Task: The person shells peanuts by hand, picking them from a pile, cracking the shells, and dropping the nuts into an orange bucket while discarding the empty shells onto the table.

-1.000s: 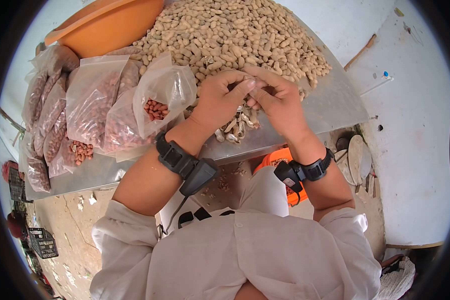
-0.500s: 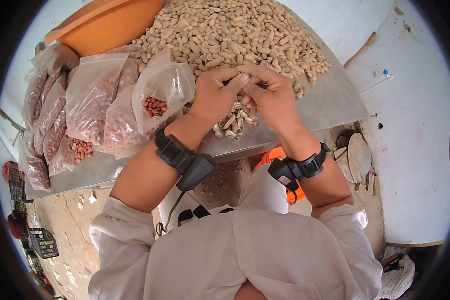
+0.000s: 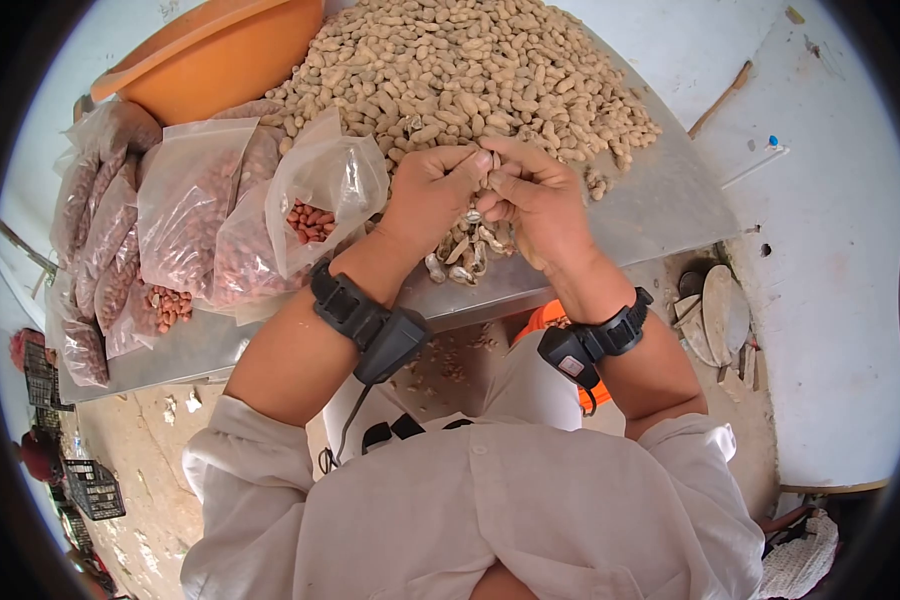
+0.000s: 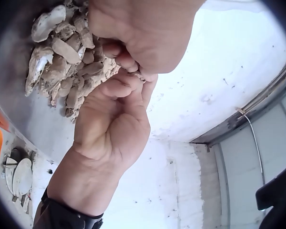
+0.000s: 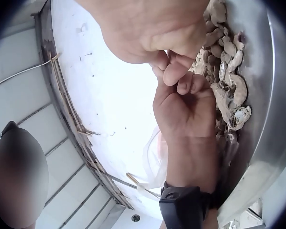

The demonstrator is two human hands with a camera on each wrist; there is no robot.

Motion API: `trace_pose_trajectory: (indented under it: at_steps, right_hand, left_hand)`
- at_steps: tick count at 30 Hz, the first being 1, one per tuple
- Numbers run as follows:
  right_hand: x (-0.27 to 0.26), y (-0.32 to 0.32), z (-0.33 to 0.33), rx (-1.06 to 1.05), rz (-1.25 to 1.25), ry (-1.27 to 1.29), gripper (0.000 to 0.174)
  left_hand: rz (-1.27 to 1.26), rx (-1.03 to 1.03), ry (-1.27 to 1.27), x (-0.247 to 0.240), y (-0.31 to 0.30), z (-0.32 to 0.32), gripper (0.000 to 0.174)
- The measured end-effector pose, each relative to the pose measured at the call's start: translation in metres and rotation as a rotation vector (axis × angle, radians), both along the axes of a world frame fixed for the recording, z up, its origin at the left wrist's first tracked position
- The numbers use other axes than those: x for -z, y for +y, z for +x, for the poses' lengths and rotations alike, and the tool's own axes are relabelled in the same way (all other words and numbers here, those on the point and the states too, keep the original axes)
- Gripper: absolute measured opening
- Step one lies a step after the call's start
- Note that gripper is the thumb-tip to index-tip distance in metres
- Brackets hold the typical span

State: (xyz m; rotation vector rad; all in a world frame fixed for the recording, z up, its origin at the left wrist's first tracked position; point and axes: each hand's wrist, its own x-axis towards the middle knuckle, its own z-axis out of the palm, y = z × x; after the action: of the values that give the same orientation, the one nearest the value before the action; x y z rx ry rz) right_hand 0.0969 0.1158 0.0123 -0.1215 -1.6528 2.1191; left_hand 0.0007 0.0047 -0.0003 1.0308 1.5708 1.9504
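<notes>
In the head view, a small piece (image 3: 496, 160) sits right where the two hands' fingertips meet, near the middle of the frame, with the big heap of peanuts (image 3: 460, 70) just beyond and the broken shells (image 3: 467, 250) on the metal table (image 3: 660, 215) below the hands. Only from up there do you get the orange basin (image 3: 215, 55) at upper left; the left wrist view shows a bit of the piece at the fingertips, while the right wrist view has it hidden behind fingers but gives the table's curved edge at right. As for the hands, the left hand (image 3: 427, 197) is mostly closed, thumb and fingertips pinching the piece; the right hand (image 3: 542, 208) is curled in too, its tips pinching at the same spot. Exactly what the piece is, I can't tell.
</notes>
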Motion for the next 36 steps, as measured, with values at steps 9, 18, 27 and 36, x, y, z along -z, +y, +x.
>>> trace_pose_trajectory:
  at_steps: [9,18,27,36]
  right_hand:
    - [0.000,-0.008,-0.003,0.004,-0.485,0.050,0.027]
    - [0.008,-0.004,-0.011,-0.015,-0.771,0.072,0.024]
    - [0.008,-0.001,-0.005,-0.056,-0.578,0.005,0.020]
    - [-0.001,0.048,0.028,0.146,-0.158,-0.027,0.014]
  left_hand:
    - [0.000,-0.141,0.142,-0.005,0.002,0.007,0.021]
    - [0.055,-0.232,0.726,-0.006,0.000,0.005,0.022]
    - [0.073,-0.267,0.606,-0.005,0.002,0.007,0.026]
    - [-0.041,-0.038,0.524,0.003,0.002,0.002,0.018]
